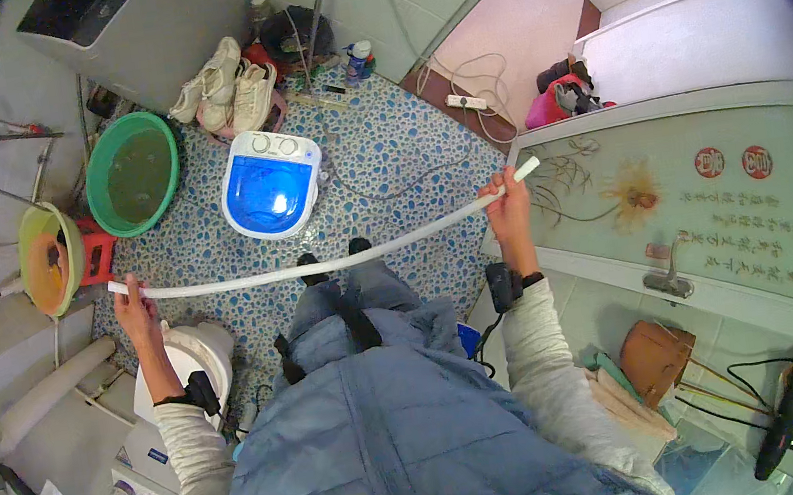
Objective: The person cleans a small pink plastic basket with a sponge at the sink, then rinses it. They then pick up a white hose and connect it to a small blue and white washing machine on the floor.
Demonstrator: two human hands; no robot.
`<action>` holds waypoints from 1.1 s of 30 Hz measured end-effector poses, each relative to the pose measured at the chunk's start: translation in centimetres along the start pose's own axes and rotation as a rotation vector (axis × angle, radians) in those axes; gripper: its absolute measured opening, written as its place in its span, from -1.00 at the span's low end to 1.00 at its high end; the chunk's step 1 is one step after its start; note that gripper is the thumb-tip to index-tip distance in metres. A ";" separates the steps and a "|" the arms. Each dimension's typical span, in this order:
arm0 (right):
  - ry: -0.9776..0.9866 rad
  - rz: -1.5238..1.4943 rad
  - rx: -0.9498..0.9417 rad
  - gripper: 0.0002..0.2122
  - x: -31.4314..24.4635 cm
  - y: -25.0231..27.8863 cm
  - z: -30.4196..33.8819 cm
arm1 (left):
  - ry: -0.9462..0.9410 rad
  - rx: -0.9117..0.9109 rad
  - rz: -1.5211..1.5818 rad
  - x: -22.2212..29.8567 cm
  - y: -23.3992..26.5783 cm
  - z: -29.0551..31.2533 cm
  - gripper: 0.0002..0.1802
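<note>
A long white flexible hose is stretched between my hands, sagging gently in the middle. At its left end, my left hand grips it with the fingers closed and the tip poking out above. My right hand is closed on the hose just short of the right end, which sticks out past the fingers. Beyond the hose, on the pebble-patterned floor, stands a small white washing machine with a blue lid and two knobs. The hose touches neither the machine nor the floor.
A green basin of murky water stands left of the machine, near a yellow basin and red stool. White shoes lie behind. A toilet is at my left, a decorated glass door at right, a power strip beyond.
</note>
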State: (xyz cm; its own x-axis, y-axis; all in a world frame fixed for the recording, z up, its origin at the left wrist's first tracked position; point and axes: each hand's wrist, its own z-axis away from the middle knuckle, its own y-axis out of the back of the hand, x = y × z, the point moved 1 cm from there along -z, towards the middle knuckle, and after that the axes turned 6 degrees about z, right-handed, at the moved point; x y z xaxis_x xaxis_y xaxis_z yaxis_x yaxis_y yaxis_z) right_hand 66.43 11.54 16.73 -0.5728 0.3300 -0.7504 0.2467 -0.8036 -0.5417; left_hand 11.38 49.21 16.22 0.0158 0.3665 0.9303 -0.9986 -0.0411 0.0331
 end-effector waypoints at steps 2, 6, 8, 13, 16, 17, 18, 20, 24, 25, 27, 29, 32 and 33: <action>0.057 0.153 0.044 -0.82 -0.9 -1.3 -0.1 | -0.008 0.081 0.030 0.8 0.6 0.0 -0.74; -0.015 0.063 -0.154 -0.71 -2.2 -4.0 -1.3 | -0.083 0.098 -0.108 2.9 0.9 1.2 -0.72; -0.037 0.078 -0.186 -0.67 -2.1 -5.3 -2.5 | -0.130 0.106 -0.138 3.7 0.4 1.8 -0.71; -0.059 0.328 -0.309 -0.56 -1.6 -9.1 -5.5 | -0.180 0.025 -0.208 5.2 -2.0 3.4 -0.72; 0.163 1.013 -0.493 -0.62 -1.2 -11.3 -6.6 | -0.220 -0.055 -0.248 5.7 -3.9 5.8 -0.76; 0.092 1.213 -0.466 -0.66 -1.1 -11.9 -7.3 | -0.612 -0.012 -0.593 6.6 -4.1 6.5 -0.74; 0.241 1.330 -0.619 -0.68 -0.7 -12.6 -7.6 | -0.559 0.056 -0.593 6.8 -4.1 7.6 -0.74; 0.135 1.351 -0.702 -0.71 0.0 -13.9 -8.7 | -0.364 0.093 -0.502 7.6 -3.7 9.3 -0.74; 0.034 1.213 -0.903 -0.68 1.6 -17.1 -8.2 | -0.353 0.093 -0.494 8.8 -4.0 13.4 -0.70; 0.112 1.411 -0.912 -0.70 1.6 -18.3 -7.7 | -0.428 0.117 -0.614 9.1 -4.2 14.5 -0.68; 0.547 1.352 -1.173 -0.71 2.8 -21.9 -5.6 | -0.666 0.037 -0.711 9.7 -5.6 16.1 -0.64; 0.512 1.157 -1.221 -0.78 4.6 -25.2 -2.6 | -0.381 -0.205 -0.600 9.9 -8.0 17.4 -0.65; -0.201 1.039 -1.378 -0.78 7.2 -27.6 2.4 | -0.618 -0.356 -0.612 10.3 -12.0 20.3 -0.66; 0.009 1.226 -1.500 -0.76 8.1 -28.2 4.0 | -0.813 -0.358 -0.612 10.6 -13.3 20.9 -0.65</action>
State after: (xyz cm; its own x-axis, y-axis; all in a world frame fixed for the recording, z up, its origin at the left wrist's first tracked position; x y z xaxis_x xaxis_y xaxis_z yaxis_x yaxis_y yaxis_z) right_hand 51.70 34.95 27.43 0.4072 0.0117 -0.9133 0.8148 0.4471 0.3690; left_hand 25.85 34.21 33.32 0.4142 -0.5001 0.7604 -0.7646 0.2620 0.5888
